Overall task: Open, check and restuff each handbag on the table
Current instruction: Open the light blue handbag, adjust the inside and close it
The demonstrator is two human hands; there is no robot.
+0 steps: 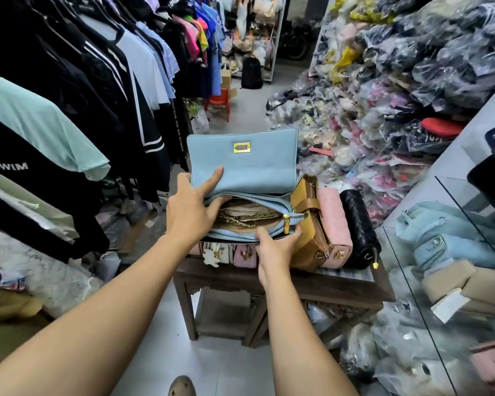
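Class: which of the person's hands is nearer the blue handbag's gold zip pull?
Right. The right hand grips the blue handbag's front edge just below the zip pull; the left hand holds the opening's left end.

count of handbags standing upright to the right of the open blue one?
3: tan bag against the blue bag, pink quilted bag next, black quilted bag at the table's right end. More bags lie under the blue one, partly hidden.

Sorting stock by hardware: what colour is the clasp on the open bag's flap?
Gold: the clasp on the blue handbag, head view.
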